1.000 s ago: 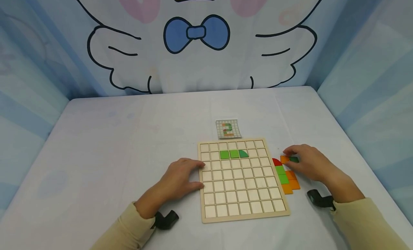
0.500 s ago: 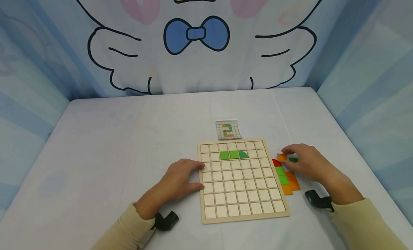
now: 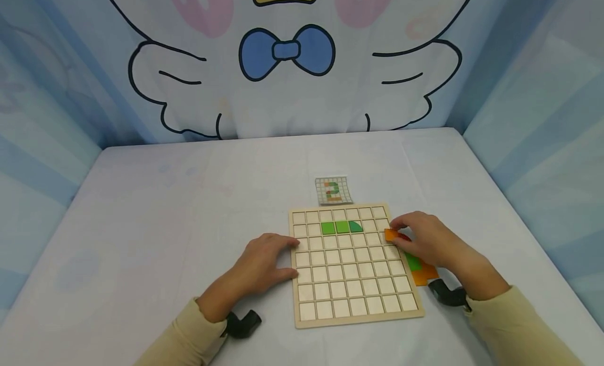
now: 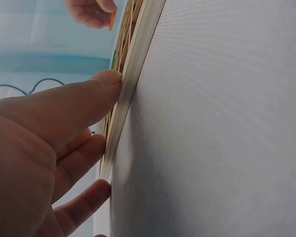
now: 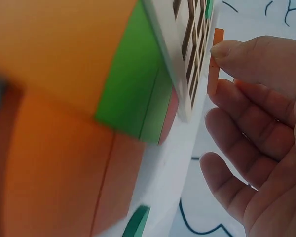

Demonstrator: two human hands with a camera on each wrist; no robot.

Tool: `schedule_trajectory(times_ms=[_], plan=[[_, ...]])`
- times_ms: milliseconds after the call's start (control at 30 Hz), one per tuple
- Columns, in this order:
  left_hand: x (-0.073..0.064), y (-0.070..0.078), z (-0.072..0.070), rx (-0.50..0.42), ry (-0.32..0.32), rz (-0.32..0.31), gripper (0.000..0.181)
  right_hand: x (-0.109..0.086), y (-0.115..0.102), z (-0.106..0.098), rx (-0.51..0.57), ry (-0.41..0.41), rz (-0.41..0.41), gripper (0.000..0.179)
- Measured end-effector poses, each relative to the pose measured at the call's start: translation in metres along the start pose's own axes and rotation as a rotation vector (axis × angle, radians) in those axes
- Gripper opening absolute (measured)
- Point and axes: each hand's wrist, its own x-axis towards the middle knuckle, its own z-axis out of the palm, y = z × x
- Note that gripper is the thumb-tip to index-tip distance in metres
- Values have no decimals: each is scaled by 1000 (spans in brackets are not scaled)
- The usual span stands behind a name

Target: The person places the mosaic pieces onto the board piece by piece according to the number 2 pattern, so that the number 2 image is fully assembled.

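A wooden grid board (image 3: 358, 320) lies on the white table, with two light green square tiles (image 3: 335, 227) and a dark green quarter-round tile (image 3: 355, 226) in its second row. My left hand (image 3: 258, 264) rests against the board's left edge, thumb and fingertips touching the rim; the left wrist view shows the thumb (image 4: 96, 94) on that edge. Between thumb and fingers my right hand (image 3: 431, 239) pinches an orange square tile (image 3: 390, 235), held above the board's right rim. In the right wrist view this orange tile (image 5: 215, 61) is seen edge-on, clear of the board.
Beside the board's right edge lie loose tiles, light green (image 3: 412, 262) and orange (image 3: 426, 274), partly covered by my right hand. A dark green tile (image 5: 137, 221) lies apart from them. Behind the board is a small pattern card (image 3: 333, 190). Printed curtains surround the table.
My right hand has lifted the orange tile from the pile at the right and carried it left over the board's right edge. The left hand stays in place.
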Motion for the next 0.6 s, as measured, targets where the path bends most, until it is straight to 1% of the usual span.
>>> schedule_trajectory(times_ms=[167,367,467,600], plan=[[0,0,0,2,-2,-2,54,8,-10,7,9,-36,-43,26],[0,0,0,3,-5,1,55,13,-18,11,-14,-29,-110,21],[0,0,0,10,-4,0,55,14,-23,10,-17,-51,-122,21],[0,1,-1,10,-5,-10,55,18,-27,12,-33,-88,-164,22]])
